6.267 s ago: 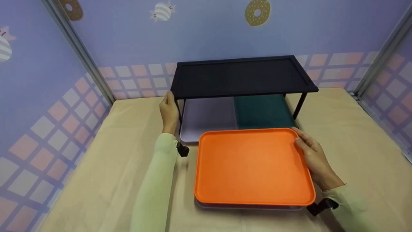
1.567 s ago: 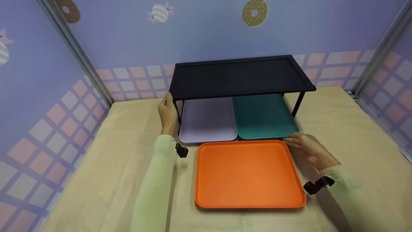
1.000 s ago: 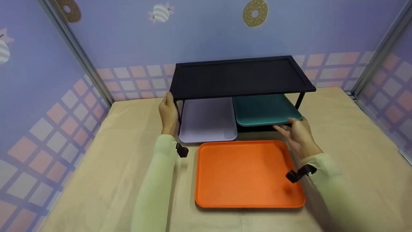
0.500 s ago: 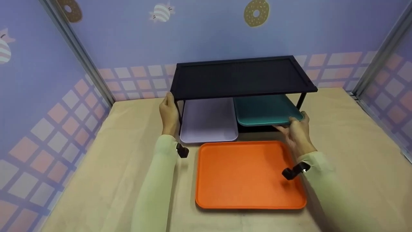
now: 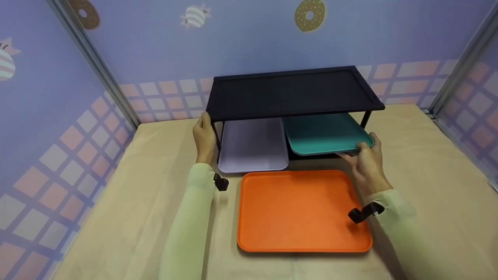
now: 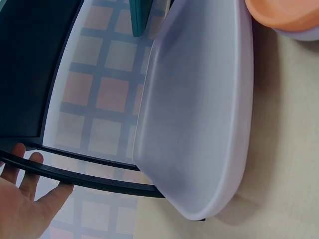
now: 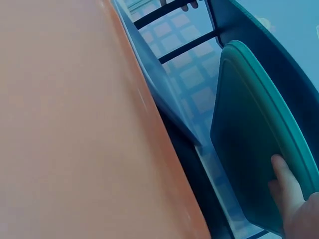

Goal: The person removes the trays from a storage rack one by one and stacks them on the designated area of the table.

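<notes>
My right hand [image 5: 367, 165] pinches the front right corner of a teal tray [image 5: 327, 134], thumb on top and fingers beneath. The tray's front edge is raised under the black shelf rack [image 5: 291, 93]; its back is hidden by the rack's top. In the right wrist view the tray's underside [image 7: 244, 144] faces the camera. My left hand [image 5: 205, 138] grips the rack at its front left corner, and in the left wrist view its fingers lie behind the black leg [image 6: 99, 181]. A lavender tray [image 5: 253, 146] lies flat to the left of the teal one.
An orange tray [image 5: 303, 214] lies in front of the rack; the left wrist view shows a pale rim [image 6: 301, 34] beneath it. A dark lower surface [image 5: 313, 156] shows under the teal tray. Patterned walls [image 5: 249, 42] enclose the beige-covered table [image 5: 128, 202].
My right hand has left the orange tray, which was held raised and now lies lower. It has gripped the teal tray, lifted its front edge and shifted it slightly right. My left hand stays put.
</notes>
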A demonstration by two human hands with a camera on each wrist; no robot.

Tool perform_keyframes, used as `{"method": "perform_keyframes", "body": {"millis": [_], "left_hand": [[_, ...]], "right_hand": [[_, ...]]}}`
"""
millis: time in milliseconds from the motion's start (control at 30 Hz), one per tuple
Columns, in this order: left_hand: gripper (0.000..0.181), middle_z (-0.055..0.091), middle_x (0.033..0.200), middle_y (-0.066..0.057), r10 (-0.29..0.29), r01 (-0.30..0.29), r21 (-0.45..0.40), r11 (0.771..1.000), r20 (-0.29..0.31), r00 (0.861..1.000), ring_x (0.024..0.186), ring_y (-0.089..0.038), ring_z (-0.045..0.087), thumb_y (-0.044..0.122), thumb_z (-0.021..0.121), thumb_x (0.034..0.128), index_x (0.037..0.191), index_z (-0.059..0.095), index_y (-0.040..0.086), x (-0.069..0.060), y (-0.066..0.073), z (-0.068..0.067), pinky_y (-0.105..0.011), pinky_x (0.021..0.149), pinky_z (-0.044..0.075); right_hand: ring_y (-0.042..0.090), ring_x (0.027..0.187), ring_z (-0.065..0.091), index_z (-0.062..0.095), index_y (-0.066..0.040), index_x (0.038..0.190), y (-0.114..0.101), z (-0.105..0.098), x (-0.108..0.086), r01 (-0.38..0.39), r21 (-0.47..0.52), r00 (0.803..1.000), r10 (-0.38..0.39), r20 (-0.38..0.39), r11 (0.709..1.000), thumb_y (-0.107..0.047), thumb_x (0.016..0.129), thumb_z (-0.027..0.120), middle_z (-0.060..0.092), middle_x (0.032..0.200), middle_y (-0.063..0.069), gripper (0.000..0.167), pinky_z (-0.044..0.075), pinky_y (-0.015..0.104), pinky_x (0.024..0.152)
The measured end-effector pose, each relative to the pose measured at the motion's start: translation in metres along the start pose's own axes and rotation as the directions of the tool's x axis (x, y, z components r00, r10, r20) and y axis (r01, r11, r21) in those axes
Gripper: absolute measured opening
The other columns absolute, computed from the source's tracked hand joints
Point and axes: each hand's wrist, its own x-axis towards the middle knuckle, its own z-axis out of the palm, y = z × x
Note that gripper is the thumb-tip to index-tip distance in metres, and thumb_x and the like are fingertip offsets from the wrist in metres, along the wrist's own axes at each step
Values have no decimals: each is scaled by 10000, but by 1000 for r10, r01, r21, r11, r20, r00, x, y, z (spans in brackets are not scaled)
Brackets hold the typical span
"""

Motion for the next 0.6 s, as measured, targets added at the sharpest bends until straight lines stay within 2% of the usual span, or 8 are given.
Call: {"method": "perform_keyframes", "body": {"millis": [67,133,200,267,367,467,533,600], "left_hand": [[447,482,742,-35,-8,8,10,1000,-2,1000,711,-112,442,313,392,1122,751,494,85,0,0,-1,-258,720,373],[475,636,979,-143,-17,17,18,1000,16,1000,928,-176,570,332,374,1125,912,621,-13,0,1,-2,-279,881,443],[493,639,1315,-163,-29,28,23,999,25,999,1235,-210,576,344,369,1126,1200,672,-38,-1,1,-3,-313,1061,431],[497,561,1456,-156,-37,36,23,999,38,999,1388,-231,492,341,368,1127,1366,600,-28,-1,1,-4,-347,1150,379],[490,597,1409,-134,-36,35,27,999,30,999,1327,-200,528,343,374,1125,1305,640,-27,-1,1,-4,-329,1126,394],[467,643,1061,-94,-23,23,23,999,16,1000,1018,-166,554,341,380,1124,982,654,-9,0,1,-3,-288,964,430],[447,503,839,-29,-14,14,17,1000,7,1000,848,-148,467,339,384,1122,815,540,54,1,1,-2,-283,852,398],[447,349,741,24,-8,8,8,1000,4,1000,732,-125,379,335,386,1123,739,426,109,1,1,-2,-278,761,351]], "right_hand": [[301,1568,97,-214,-362,1584,-1,0,-1,7,-24,1000,-7,15,1000,-83,1095,157,-220,1676,28,675,297,520,1159],[317,1567,100,-205,-350,1590,-1,0,-3,13,-42,1000,-12,23,999,-91,1099,161,-213,1679,37,665,295,528,1155],[320,1567,102,-200,-340,1594,-1,-1,-5,16,-52,999,-15,30,999,-99,1103,162,-204,1682,40,656,298,532,1151],[319,1566,103,-197,-332,1596,-1,-2,-8,17,-49,999,-15,42,999,-104,1105,158,-197,1685,45,647,297,533,1151],[318,1569,85,-205,-322,1593,-1,-3,-12,21,-59,997,-17,72,998,-127,1109,153,-204,1684,51,634,288,529,1158],[318,1570,79,-208,-308,1593,-3,-4,-17,31,-83,995,-23,98,996,-146,1114,153,-213,1682,61,621,277,523,1167],[320,1569,87,-203,-302,1595,-4,-4,-20,34,-85,994,-25,106,996,-145,1115,159,-214,1682,63,621,268,526,1171],[327,1567,91,-197,-293,1598,-6,-4,-23,38,-88,993,-28,111,995,-140,1114,163,-214,1682,68,622,262,521,1171]]}}
